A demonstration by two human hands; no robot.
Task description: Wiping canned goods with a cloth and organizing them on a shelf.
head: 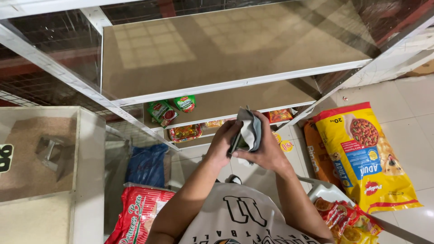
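Both hands meet at chest height in front of a white-framed shelf unit (235,83). My left hand (221,143) and my right hand (266,149) together grip a grey folded pouch (249,130), which stands upright between the fingers. Just beyond the hands, the lower shelves hold green and red sauce pouches (174,108) and flat snack packets (185,133). The top brown shelf board (217,45) is bare.
A large yellow pet-food bag (366,158) lies on the tiled floor at right, an orange bag (318,156) beside it. Small colourful packets (348,221) fill a white tub at lower right. A red sack (138,214) and blue bag (147,165) sit lower left, next to a glass-sided bin (40,158).
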